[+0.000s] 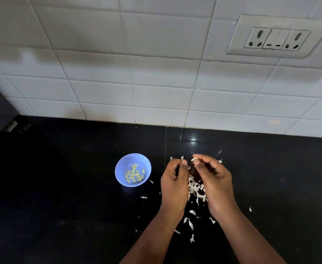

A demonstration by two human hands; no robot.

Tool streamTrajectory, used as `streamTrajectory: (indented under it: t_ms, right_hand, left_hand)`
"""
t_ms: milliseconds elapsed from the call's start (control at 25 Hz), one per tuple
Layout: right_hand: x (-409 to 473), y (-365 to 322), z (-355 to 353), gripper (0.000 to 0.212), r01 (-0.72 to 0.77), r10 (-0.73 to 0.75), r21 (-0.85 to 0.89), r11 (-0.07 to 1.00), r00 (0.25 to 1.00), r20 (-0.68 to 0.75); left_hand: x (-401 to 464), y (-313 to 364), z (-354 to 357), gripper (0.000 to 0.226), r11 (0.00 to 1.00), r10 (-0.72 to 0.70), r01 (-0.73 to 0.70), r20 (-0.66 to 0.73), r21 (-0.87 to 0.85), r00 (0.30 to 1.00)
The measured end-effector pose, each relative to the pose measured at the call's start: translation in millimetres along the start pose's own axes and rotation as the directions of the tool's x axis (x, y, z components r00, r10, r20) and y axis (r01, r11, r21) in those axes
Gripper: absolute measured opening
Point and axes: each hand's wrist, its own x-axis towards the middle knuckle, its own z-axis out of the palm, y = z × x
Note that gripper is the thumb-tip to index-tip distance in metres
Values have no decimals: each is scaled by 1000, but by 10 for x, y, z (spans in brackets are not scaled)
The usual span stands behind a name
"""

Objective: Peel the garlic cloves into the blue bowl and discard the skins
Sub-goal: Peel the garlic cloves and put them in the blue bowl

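Skins point(191, 225) are lying scattered on the black counter point(61, 187) near its front edge, between the two forearms; a denser heap point(196, 189) is sitting just beyond, between the hands. The left hand point(173, 183) is hovering over the counter, fingers curled, thumb and forefinger pressing together; what they are pinching is too small to tell. The right hand point(213, 178) is hovering beside it, apart from it, thumb and forefinger pinching a pale clove point(194, 159) at the tips. The bowl point(122, 164) is standing on the counter left of the left hand, near but not touching, a few stray skins lying between. Peeled cloves point(134, 173), yellowish, are lying in a loose cluster on its floor. Farther back, the counter is meeting a white tiled wall point(156, 82). A socket plate point(278, 38) is sitting high on the wall toward the right.
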Motion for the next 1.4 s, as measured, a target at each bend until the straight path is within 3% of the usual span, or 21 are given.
streamTrajectory:
  t_ms: [80, 160, 320, 560, 680, 760, 880, 960, 1040, 1200, 1400]
  right_hand:
    - [44, -10, -28, 18, -115, 118, 136, 984, 993, -14]
    - [73, -16, -63, 21, -178, 182, 210, 961, 983, 3]
    - [80, 11, -110, 20, -211, 211, 211, 955, 977, 19]
    - [102, 57, -133, 19, -212, 213, 124, 969, 977, 8]
    - [97, 32, -145, 18, -205, 205, 44, 978, 979, 10]
    - [94, 16, -157, 16, -182, 182, -16, 983, 983, 18]
    - [97, -2, -172, 16, -135, 137, -109, 985, 990, 16]
    - [85, -40, -182, 17, -81, 90, -238, 968, 996, 26]
    - [42, -113, -184, 20, 15, 26, -400, 916, 995, 97]
    - [-23, -171, -138, 34, 118, -45, -476, 871, 986, 162]
    - [71, -77, -180, 22, -15, 35, -339, 941, 998, 53]
  left_hand:
    - [20, -15, -31, 23, 999, 12, -13, 33, 31, 999]
    - [47, -48, -80, 20, 979, 2, -12, 50, 202, 999]
    - [100, -130, -198, 19, 821, -94, 79, -2, 565, 996]
    - [128, -56, -289, 20, 671, -185, 88, 52, 736, 981]
    - [120, -11, -281, 55, 605, -153, 84, 12, 792, 988]
    - [132, -14, -275, 54, 609, -169, 87, 21, 789, 985]
    - [155, -38, -251, 10, 750, -174, 82, 77, 656, 982]
    - [135, -42, -217, 7, 909, -123, 81, 78, 409, 989]
    - [111, 18, -141, 12, 971, -120, 98, 90, 218, 989]
    - [112, 15, -58, 18, 981, -196, 194, 100, 27, 975]
    - [129, 11, -106, 10, 877, -345, 367, 126, -310, 930]
